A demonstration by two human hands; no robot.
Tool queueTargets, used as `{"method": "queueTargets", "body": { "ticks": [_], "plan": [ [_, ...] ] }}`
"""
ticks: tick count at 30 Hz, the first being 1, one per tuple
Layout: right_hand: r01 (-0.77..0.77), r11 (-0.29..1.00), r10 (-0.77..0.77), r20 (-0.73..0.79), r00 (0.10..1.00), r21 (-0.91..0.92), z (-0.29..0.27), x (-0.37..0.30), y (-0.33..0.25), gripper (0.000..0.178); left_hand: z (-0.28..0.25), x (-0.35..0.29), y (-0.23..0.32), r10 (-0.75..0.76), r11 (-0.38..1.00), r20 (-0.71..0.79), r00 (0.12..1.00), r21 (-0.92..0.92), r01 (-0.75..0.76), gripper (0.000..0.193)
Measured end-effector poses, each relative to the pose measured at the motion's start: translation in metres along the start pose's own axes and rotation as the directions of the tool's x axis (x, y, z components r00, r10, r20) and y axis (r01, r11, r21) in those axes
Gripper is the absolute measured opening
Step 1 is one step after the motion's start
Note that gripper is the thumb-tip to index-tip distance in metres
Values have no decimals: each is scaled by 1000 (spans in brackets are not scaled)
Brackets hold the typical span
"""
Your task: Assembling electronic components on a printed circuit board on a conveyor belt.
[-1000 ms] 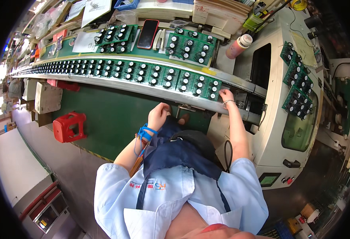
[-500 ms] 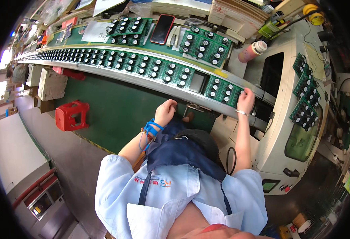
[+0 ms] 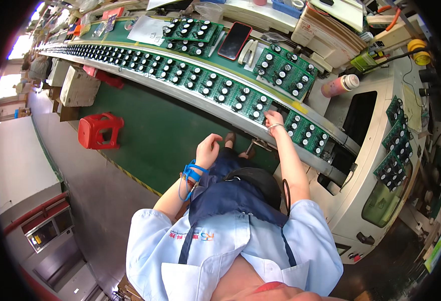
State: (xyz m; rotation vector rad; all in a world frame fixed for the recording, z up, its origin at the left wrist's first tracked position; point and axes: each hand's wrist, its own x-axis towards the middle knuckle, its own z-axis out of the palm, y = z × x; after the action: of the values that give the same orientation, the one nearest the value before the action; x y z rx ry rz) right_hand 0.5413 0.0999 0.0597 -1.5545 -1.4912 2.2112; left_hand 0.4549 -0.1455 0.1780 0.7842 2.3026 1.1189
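A long row of green circuit boards point(image 3: 225, 92) with round black-and-white capacitors lies on the conveyor rail point(image 3: 190, 96) in front of me. My right hand point(image 3: 273, 119) reaches over the rail to the gap between two boards. Its fingers are pinched at the right edge of the board left of the gap; the fingertips are partly hidden. Right of that hand lies another circuit board point(image 3: 307, 133). My left hand point(image 3: 208, 150), with a blue wrist strap point(image 3: 194, 171), hovers before my apron, fingers loosely curled and thumb apart, holding nothing visible.
Behind the rail are stacked boards point(image 3: 193, 31), a phone point(image 3: 235, 40), more boards point(image 3: 285, 72) and a pink bottle point(image 3: 340, 86). A pale machine point(image 3: 368, 165) stands at the right, boards resting on it point(image 3: 398, 145). A red stool point(image 3: 100, 131) stands on the floor at left.
My right hand has moved left along the rail, from the right end of the last board to the gap. The left hand stays before my apron, its fingers looser. The view has shifted.
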Motion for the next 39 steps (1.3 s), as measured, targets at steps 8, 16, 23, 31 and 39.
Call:
{"method": "queueTargets", "body": {
  "ticks": [8,16,23,31,39],
  "plan": [
    [141,952,-180,124,976,272,-24,-42,-20,20,-17,34,-18,-110,955,-141,984,-290,65,13],
    [119,971,-166,227,960,208,-29,-106,-52,9,-47,103,-24,-267,771,163,950,-555,312,20],
    [55,983,-96,227,969,178,7,-115,-56,15,-86,103,-45,-138,759,336,932,-568,318,19],
    [78,970,25,413,910,-231,97,-95,-91,24,-164,88,-100,-136,619,247,959,-735,277,18],
    [221,972,-209,128,969,-85,118,52,-22,35,-243,68,-128,-175,470,78,981,-870,152,28]
  ]
}}
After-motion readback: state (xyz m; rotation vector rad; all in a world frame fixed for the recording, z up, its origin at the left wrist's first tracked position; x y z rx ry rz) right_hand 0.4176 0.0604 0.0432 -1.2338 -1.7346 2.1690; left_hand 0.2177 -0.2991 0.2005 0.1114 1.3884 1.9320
